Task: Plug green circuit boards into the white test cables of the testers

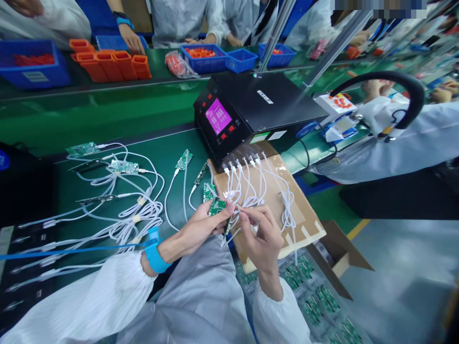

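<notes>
My left hand, with a blue wrist strap, grips a green circuit board between thumb and fingers above my lap. Close beside it, my right hand is closed in a pinch at the board's right edge. What sits between its fingertips is too small to make out. Just behind the held board, another green board is partly hidden. White cables run from the black tester with a lit purple screen toward my hands. Two more boards, one flat and one on edge, lie to the left on cables.
A cardboard sheet lies under the cables. Bundled white cables and several boards cover the green mat at left. Clear trays of boards and an open carton are low at right. Co-workers and blue bins line the far bench.
</notes>
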The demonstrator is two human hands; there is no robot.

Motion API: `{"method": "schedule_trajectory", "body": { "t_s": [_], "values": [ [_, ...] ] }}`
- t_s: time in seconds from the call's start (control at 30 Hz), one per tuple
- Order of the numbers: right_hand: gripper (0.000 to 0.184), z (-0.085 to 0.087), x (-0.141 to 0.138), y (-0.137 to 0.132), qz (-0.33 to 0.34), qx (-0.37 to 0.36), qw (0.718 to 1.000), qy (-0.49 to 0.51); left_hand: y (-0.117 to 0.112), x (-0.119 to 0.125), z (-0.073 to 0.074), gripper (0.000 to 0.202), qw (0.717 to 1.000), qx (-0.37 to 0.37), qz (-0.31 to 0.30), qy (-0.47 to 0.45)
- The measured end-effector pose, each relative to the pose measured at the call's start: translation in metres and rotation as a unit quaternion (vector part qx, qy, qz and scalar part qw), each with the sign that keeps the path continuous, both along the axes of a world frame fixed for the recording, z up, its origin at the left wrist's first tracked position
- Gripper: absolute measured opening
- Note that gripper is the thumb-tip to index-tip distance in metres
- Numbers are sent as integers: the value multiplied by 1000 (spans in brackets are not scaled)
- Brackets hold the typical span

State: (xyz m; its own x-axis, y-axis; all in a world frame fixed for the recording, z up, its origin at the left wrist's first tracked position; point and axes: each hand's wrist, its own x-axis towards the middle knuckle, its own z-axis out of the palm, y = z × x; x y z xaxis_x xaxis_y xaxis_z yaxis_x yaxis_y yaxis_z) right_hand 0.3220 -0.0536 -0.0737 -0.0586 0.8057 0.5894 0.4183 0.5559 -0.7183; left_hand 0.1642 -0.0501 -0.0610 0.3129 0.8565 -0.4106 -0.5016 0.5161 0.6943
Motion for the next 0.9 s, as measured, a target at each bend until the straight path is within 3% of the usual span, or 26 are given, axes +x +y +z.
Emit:
{"method": "schedule_trajectory", "body": {
  "t_s": [0.4, 0.7, 0.9],
  "values": [
    [25, 3, 0, 0, 13, -13, 1000, -24, 1, -2, 0, 57, 1000, 11, -11, -12],
    [20, -4, 2, -2, 26, -64, 997, 32, 3, 1, 4, 63, 1000, 0, -19, -14],
    [15, 0, -4, -2, -18, -82, 991, 108, 6, 5, 11, 61, 999, 21, -40, -6]
  ]
}}
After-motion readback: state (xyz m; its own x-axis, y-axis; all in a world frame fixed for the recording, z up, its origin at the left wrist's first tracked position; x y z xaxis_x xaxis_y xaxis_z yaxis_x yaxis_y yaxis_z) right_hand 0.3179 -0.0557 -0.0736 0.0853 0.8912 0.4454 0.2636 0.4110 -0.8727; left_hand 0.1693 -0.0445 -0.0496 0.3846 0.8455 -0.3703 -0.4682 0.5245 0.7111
